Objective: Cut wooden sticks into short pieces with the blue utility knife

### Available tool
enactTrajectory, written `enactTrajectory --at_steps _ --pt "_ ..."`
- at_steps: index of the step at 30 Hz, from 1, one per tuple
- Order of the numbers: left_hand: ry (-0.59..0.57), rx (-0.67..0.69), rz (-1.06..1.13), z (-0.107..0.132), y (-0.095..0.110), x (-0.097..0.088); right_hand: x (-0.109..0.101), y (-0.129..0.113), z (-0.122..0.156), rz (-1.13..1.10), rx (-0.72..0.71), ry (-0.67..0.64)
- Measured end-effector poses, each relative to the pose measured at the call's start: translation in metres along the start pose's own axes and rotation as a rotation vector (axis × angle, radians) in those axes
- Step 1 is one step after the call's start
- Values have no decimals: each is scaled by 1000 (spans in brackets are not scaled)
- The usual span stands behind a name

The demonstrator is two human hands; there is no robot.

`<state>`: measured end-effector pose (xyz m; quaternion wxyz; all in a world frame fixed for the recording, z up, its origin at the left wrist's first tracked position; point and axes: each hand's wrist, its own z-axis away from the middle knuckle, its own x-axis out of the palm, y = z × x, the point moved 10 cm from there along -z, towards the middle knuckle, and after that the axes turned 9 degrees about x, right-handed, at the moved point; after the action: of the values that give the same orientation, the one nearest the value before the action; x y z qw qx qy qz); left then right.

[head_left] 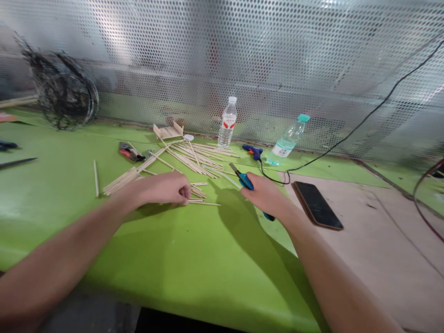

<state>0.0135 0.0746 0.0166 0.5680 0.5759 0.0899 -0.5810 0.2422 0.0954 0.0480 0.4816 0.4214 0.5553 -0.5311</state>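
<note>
My right hand (262, 194) is closed round a blue utility knife (245, 180), its blade pointing up and to the left, above the green tabletop. My left hand (173, 189) is closed, fingertips down at the table. From under those fingertips a thin wooden stick (208, 203) extends to the right; the exact grip is hidden by the fingers. More short sticks (198, 190) lie just behind the left hand. Beyond them spreads a loose pile of wooden sticks (194, 157), and a bundle of joined sticks (121, 180) lies left of the hand.
A small wooden frame (169, 132), red-handled pliers (131, 151) and a blue glue gun (253, 151) lie farther back. Two bottles, one upright (228, 125) and one tilted (286, 143), stand near the perforated metal screen (277, 69). A phone (317, 205) rests on a board at right.
</note>
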Motion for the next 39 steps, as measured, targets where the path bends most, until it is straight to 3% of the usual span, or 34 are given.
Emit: enactTrajectory --at_steps 10,19,24,29,39 --pt "21 85 -43 -5 2 0 14 1 -6 10 -5 -10" --pt "17 127 -109 -2 20 3 21 2 -9 10 -11 -15" --pt "21 113 -82 -1 13 2 22 1 -8 10 -8 -21" --pt "66 64 -113 1 3 -11 22 3 -8 16 10 -17" --pt "154 232 -160 -5 33 -1 21 5 -8 13 38 -35"
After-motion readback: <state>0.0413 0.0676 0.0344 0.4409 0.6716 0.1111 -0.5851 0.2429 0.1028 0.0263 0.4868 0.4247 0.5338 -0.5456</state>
